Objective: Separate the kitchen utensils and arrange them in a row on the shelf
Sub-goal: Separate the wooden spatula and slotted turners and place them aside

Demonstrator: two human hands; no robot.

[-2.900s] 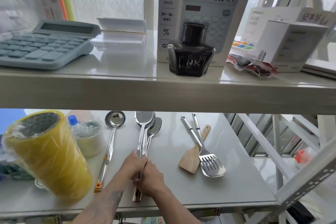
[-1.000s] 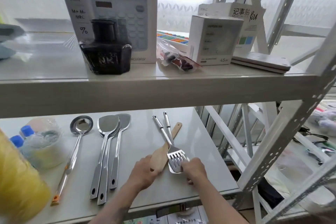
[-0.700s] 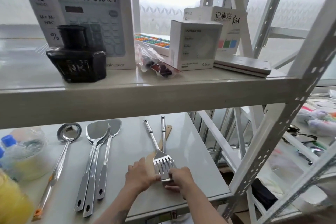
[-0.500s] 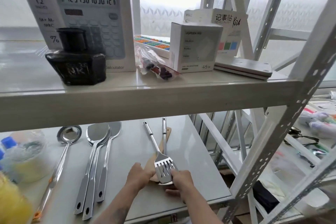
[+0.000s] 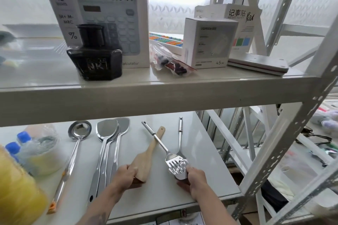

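Observation:
On the lower white shelf [image 5: 204, 151] my left hand [image 5: 126, 176] grips the blade of a wooden spatula [image 5: 148, 153], its handle pointing away. My right hand [image 5: 194, 179] holds the stacked heads of two slotted steel turners [image 5: 176, 165]; their handles fan apart, one slanting up-left [image 5: 153, 134] across the wooden handle, one straight back [image 5: 180, 133]. Left of my hands lie two overlapping steel spatulas [image 5: 108, 144] and a steel ladle [image 5: 76, 142] with an orange handle tip.
A yellow tape roll [image 5: 16, 188], clear tape and blue-capped bottles [image 5: 20, 144] crowd the shelf's left end. The upper shelf [image 5: 146, 93] overhangs, carrying an ink bottle [image 5: 95, 55], a calculator box and small cartons. A white slotted upright [image 5: 285, 131] stands at the right.
The camera swung right. My hands left the steel spatulas and took the right-hand pile; the wooden spatula has been pulled left, out from under the slotted turners, whose handles have spread apart.

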